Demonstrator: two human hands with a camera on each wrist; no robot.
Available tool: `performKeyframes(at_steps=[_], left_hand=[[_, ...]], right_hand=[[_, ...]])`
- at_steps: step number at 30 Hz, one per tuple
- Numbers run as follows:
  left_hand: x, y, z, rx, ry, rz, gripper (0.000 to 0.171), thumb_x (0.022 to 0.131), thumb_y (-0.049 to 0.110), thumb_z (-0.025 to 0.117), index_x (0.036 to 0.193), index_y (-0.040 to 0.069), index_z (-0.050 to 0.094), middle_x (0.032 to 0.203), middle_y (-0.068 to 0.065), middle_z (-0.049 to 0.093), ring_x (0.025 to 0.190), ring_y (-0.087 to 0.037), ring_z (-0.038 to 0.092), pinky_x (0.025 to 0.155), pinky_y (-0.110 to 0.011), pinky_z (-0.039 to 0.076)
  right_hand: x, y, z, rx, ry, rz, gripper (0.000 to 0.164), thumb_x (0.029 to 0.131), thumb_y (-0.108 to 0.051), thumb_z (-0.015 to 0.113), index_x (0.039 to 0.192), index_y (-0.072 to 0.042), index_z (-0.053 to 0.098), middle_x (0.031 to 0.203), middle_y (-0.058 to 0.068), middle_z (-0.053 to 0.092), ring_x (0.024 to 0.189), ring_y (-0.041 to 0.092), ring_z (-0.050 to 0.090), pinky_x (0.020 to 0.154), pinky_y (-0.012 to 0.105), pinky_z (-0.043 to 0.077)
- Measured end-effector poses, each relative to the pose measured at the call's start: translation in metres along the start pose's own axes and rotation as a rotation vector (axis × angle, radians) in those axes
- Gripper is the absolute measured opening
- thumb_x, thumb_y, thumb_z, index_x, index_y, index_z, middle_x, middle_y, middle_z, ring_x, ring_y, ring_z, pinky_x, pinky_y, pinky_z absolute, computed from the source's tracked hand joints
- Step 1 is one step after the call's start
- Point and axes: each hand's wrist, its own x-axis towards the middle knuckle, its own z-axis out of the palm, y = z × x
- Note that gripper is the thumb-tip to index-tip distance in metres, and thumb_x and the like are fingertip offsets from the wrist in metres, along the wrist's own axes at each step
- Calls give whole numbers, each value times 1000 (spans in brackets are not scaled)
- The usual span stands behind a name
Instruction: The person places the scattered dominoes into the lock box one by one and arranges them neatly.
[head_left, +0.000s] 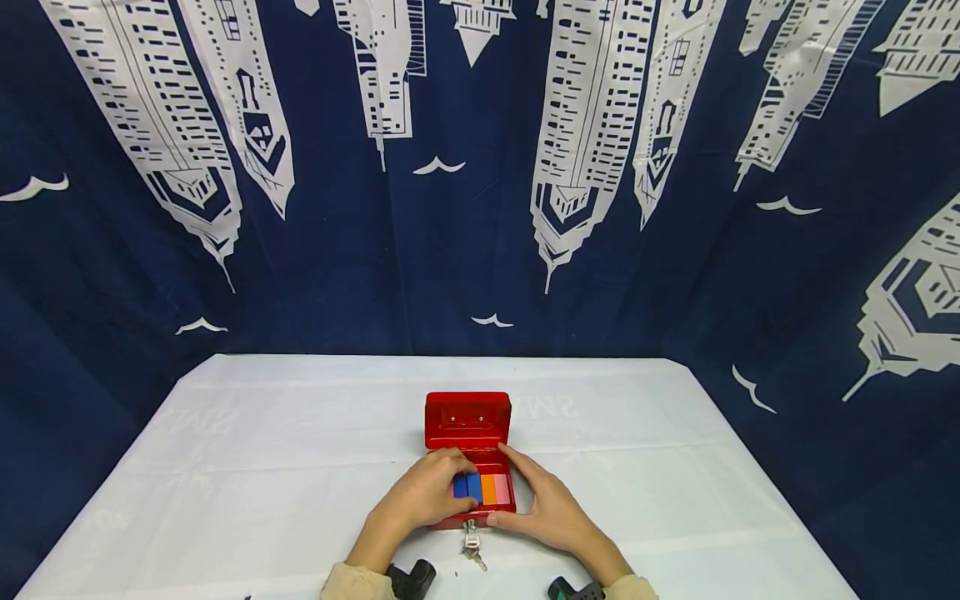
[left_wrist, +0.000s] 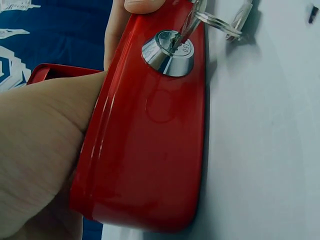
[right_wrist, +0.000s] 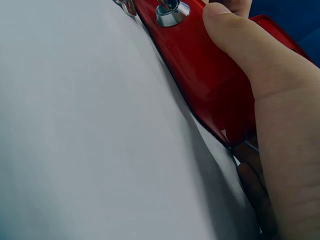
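Note:
A red cash box (head_left: 440, 522) stands on the table with its lid (head_left: 468, 421) raised at the back. Inside lie blue blocks (head_left: 474, 487), an orange block (head_left: 489, 490) and a pink block (head_left: 502, 489), side by side. My left hand (head_left: 429, 487) reaches over the box's left side, thumb and fingers pinching a blue block at its near and far ends. With my right hand (head_left: 543, 508) I hold the box's right side, the thumb (right_wrist: 220, 17) at its front rim. A silver lock (left_wrist: 170, 52) on the front has a key in it.
Keys on a ring (head_left: 472, 550) hang from the lock over the white tablecloth (head_left: 300, 467). A dark blue curtain (head_left: 465, 250) with white building prints stands behind the table.

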Motion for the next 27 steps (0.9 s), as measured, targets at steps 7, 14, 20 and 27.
performKeyframes(at_steps=[7,14,20,27], left_hand=[[0,2,0,4,-20,-25,37,82,24,88,113,6,76,113,-5,75,108,-25,65,102,-46,55],[0,3,1,13,-13,-26,37,81,23,89,112,6,76,112,-5,75,107,-25,65,102,-46,55],[1,4,2,32,-5,-39,38,80,24,90,112,8,76,111,-4,75,107,-25,64,102,-47,55],[1,5,3,25,-8,-49,38,79,23,90,111,9,76,110,-3,75,109,-25,64,102,-49,55]], right_hand=[[1,-1,-1,-1,-2,3,98,76,-64,82,158,-31,40,159,0,48,145,27,47,114,59,42],[0,0,-1,-4,-1,2,97,77,-64,82,158,-32,40,158,0,48,144,27,48,114,59,43],[0,-1,0,1,0,6,96,77,-62,83,158,-33,40,158,-1,48,144,27,48,113,59,44],[-1,-2,1,0,0,15,97,77,-60,84,158,-32,40,157,-2,49,143,27,49,112,59,44]])
